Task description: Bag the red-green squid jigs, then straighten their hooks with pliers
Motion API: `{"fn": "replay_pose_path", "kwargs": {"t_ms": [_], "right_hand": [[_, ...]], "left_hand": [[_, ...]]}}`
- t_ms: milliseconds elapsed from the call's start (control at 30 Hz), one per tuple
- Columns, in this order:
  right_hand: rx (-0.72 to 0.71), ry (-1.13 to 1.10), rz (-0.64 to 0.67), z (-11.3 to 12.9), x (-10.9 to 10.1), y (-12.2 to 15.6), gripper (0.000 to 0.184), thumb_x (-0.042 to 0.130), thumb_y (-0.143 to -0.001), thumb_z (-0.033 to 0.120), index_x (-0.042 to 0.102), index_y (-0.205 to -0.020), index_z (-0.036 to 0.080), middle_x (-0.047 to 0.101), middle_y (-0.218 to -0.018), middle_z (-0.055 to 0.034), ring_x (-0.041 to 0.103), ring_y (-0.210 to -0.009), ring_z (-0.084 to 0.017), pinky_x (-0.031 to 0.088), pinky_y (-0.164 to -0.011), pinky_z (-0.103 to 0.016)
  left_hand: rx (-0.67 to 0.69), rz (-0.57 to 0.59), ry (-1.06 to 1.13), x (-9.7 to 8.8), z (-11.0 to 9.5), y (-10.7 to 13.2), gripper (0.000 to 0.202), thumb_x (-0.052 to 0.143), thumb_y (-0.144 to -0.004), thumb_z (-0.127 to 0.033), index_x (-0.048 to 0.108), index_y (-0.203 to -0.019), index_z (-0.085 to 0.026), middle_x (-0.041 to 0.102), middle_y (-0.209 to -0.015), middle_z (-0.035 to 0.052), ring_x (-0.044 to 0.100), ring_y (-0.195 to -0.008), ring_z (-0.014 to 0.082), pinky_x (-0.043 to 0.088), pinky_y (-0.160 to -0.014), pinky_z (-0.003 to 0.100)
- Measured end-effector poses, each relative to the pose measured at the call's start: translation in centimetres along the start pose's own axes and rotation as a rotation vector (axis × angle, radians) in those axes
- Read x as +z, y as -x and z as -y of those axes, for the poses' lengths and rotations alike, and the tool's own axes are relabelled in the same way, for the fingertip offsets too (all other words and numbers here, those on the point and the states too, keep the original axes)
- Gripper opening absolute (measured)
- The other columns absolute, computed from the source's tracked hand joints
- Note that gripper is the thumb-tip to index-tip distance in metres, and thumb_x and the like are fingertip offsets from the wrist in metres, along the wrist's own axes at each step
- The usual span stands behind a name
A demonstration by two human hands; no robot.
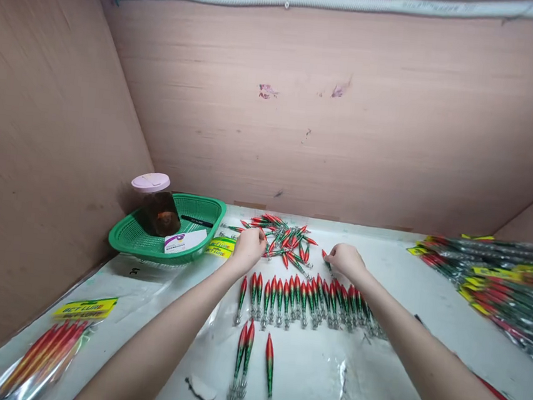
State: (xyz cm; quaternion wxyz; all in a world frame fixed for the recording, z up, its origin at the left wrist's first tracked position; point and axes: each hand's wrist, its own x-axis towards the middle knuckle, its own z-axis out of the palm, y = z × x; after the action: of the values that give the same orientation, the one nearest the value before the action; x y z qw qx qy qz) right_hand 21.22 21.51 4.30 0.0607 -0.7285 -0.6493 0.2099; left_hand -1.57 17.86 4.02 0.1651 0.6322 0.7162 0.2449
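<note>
A loose heap of red-and-green fishing lures [286,238] lies at the back of the white table [372,374]. My left hand [249,247] is closed at the heap's left edge, fingers curled on a lure there. My right hand [345,260] is closed at the heap's right side, pinching a lure [326,257] by its red tip. In front of both hands a row of several lures [308,299] lies side by side, hooks toward me. Three more lures [253,359] lie nearer to me.
A green basket [126,237] at back left holds a jar with a pink lid [155,205] and a card. Bagged lures are stacked at the right [498,285], one bag lies at front left [52,346]. Wooden walls enclose the table on three sides.
</note>
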Motion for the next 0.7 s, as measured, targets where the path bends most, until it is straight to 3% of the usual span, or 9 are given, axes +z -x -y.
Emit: {"fn": "replay_pose_path", "kwargs": {"t_ms": [100, 200, 400, 567, 633, 700], "right_hand": [[0.073, 0.028, 0.003, 0.1, 0.6, -2.1, 0.031, 0.059, -0.092, 0.033, 0.058, -0.118, 0.017, 0.059, -0.12, -0.0089, 0.061, -0.102, -0.02, 0.053, -0.086, -0.04], [0.11, 0.005, 0.025, 0.0, 1.1, -3.3, 0.03, 0.059, -0.092, 0.033, 0.058, -0.118, 0.017, 0.06, -0.12, -0.009, 0.062, -0.101, -0.02, 0.053, -0.085, -0.04], [0.131, -0.212, 0.091, -1.7, -0.2, -4.3, 0.029, 0.058, -0.093, 0.034, 0.059, -0.116, 0.016, 0.06, -0.12, -0.0092, 0.062, -0.1, -0.02, 0.053, -0.085, -0.039], [0.04, -0.544, 0.156, -3.1, -1.7, -1.8, 0.03, 0.057, -0.093, 0.035, 0.057, -0.117, 0.016, 0.061, -0.113, -0.007, 0.063, -0.091, -0.018, 0.055, -0.077, -0.036], [-0.029, -0.685, 0.201, -3.2, -1.9, 0.2, 0.024, 0.056, -0.094, 0.034, 0.059, -0.108, 0.015, 0.063, -0.098, -0.0035, 0.061, -0.076, -0.013, 0.053, -0.065, -0.029], [-0.113, -0.824, 0.265, -3.0, -1.7, 2.7, 0.019, 0.06, -0.091, 0.033, 0.059, -0.095, 0.014, 0.057, -0.076, 0.0027, 0.052, -0.057, -0.007, 0.044, -0.052, -0.021]], "left_hand": [[-0.132, 0.0, -0.005, 1.9, -1.0, -3.9, 0.032, 0.06, -0.089, -0.034, 0.058, -0.116, -0.016, 0.061, -0.117, 0.0088, 0.061, -0.102, 0.0222, 0.053, -0.085, 0.043], [-0.234, 0.0, 0.015, 2.9, -1.5, -5.4, 0.035, 0.06, -0.089, -0.033, 0.057, -0.119, -0.016, 0.059, -0.12, 0.0099, 0.061, -0.104, 0.0232, 0.053, -0.087, 0.044], [-0.258, 0.006, 0.215, 1.5, -0.1, -6.1, 0.03, 0.06, -0.089, -0.033, 0.059, -0.114, -0.016, 0.062, -0.115, 0.0082, 0.062, -0.1, 0.0215, 0.053, -0.084, 0.042], [-0.182, -0.049, 0.544, -1.0, 1.3, -3.8, 0.024, 0.063, -0.087, -0.032, 0.061, -0.103, -0.013, 0.066, -0.099, 0.006, 0.064, -0.089, 0.0183, 0.054, -0.081, 0.037], [-0.126, -0.015, 0.705, -1.6, 1.2, -1.5, 0.027, 0.069, -0.081, -0.034, 0.061, -0.097, -0.013, 0.068, -0.091, 0.0051, 0.066, -0.085, 0.017, 0.053, -0.08, 0.034], [-0.076, 0.071, 0.844, -2.0, 0.7, 1.6, 0.033, 0.073, -0.074, -0.039, 0.061, -0.093, -0.014, 0.07, -0.087, 0.0055, 0.067, -0.082, 0.017, 0.053, -0.08, 0.033]]}}
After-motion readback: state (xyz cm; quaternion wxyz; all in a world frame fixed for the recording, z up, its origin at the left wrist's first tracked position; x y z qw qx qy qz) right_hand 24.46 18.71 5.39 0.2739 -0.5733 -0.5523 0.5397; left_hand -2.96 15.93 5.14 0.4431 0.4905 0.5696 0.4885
